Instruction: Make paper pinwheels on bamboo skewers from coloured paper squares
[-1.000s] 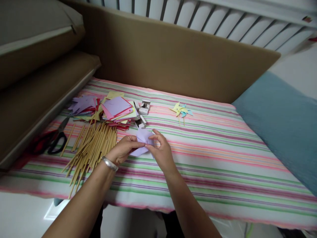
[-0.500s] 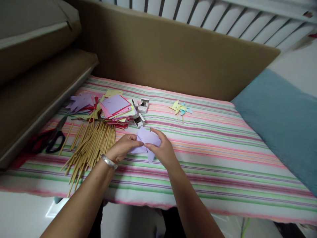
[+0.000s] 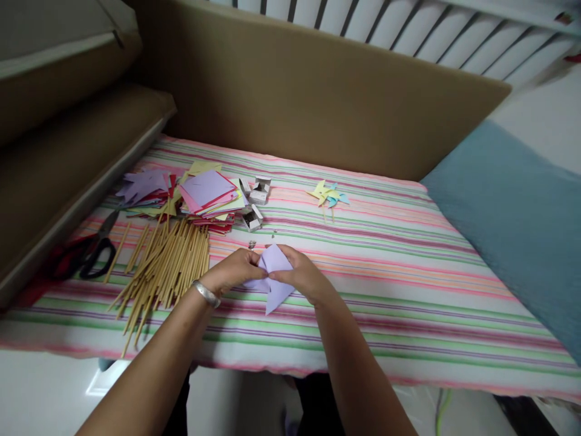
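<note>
Left hand (image 3: 233, 270) and right hand (image 3: 305, 274) both pinch a lavender paper pinwheel (image 3: 276, 260), thumbs nearly meeting at its centre, low above the striped tablecloth (image 3: 385, 254). One sail points away from the person, another tapers to a tip aimed at the near table edge, and a third spreads left beneath the left hand; between the far corner and near tip, the visible paper's longer axis runs roughly front to back, though fingers cover part of the outline. A silver bracelet (image 3: 206, 294) circles the left wrist. Just beyond the fingers lie small dark pieces (image 3: 252, 244), too small to identify. Left of the hands, wooden sticks (image 3: 179, 260) fan out, with black-handled scissors (image 3: 100, 251) beside them, blades pointing away. Farther back are two small open boxes (image 3: 252, 218), a stack of coloured paper squares (image 3: 207, 189) and purple cut-paper shapes (image 3: 146, 183). Well apart, toward the right, a yellow pinwheel (image 3: 320, 194) overlaps a blue pinwheel (image 3: 338, 198), their sticks pointing toward the person.
</note>
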The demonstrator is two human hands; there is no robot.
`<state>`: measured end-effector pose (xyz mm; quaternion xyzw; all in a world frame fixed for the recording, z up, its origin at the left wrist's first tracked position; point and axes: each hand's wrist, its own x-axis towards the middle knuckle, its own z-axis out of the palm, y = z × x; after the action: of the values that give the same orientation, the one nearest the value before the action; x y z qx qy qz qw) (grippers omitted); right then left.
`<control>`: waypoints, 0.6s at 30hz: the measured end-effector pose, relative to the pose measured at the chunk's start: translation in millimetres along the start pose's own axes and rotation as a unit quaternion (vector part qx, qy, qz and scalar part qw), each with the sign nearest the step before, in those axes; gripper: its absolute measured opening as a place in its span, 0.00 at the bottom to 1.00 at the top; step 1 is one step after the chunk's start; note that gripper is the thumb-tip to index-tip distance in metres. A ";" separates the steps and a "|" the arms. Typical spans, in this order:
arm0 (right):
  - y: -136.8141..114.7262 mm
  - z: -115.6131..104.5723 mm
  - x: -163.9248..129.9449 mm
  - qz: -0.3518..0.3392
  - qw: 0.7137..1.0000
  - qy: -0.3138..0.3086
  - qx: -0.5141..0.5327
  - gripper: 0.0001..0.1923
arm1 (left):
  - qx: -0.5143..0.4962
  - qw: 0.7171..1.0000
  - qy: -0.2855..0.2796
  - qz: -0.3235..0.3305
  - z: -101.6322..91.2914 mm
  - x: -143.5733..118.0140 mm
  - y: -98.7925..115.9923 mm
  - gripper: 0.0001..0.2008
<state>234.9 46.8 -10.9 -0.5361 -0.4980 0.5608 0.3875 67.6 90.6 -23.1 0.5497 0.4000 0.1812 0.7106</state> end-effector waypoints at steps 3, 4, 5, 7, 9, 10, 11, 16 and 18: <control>0.6 -2.0 1.8 -0.014 0.999 0.040 0.013 0.24 | -0.063 0.997 0.039 0.012 -0.9 -1.8 4.1 0.08; 0.7 -2.6 2.8 -0.017 0.998 0.060 0.030 0.24 | -0.098 0.994 0.051 0.016 -0.8 -2.9 5.6 0.11; 0.8 -3.0 3.9 -0.019 0.995 0.081 0.052 0.24 | -0.133 0.989 0.058 0.019 -0.3 -3.9 6.9 0.13; 0.9 -2.6 5.8 -0.028 0.988 0.125 0.090 0.24 | -0.189 0.980 0.056 0.016 2.9 -5.3 8.1 0.16; 1.2 0.2 7.4 -0.049 0.979 0.161 0.117 0.23 | -0.223 0.974 0.045 0.016 9.4 -4.8 7.4 0.16; 1.4 2.6 8.1 -0.059 0.975 0.175 0.126 0.23 | -0.237 0.970 0.042 0.021 13.4 -3.9 6.5 0.16; 1.7 5.5 8.7 -0.066 0.971 0.187 0.136 0.22 | -0.250 0.967 0.047 0.029 17.7 -2.7 5.6 0.16; 3.5 20.1 10.9 -0.078 0.954 0.216 0.194 0.21 | -0.301 0.945 0.115 0.057 30.2 1.9 4.6 0.11; 4.2 23.4 11.2 -0.078 0.950 0.217 0.210 0.20 | -0.313 0.941 0.119 0.056 30.1 1.9 5.2 0.10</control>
<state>210.8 53.4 -19.1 -0.5108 -0.3133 0.4904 0.6328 92.8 74.4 -16.7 0.2952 0.3732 0.4006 0.7830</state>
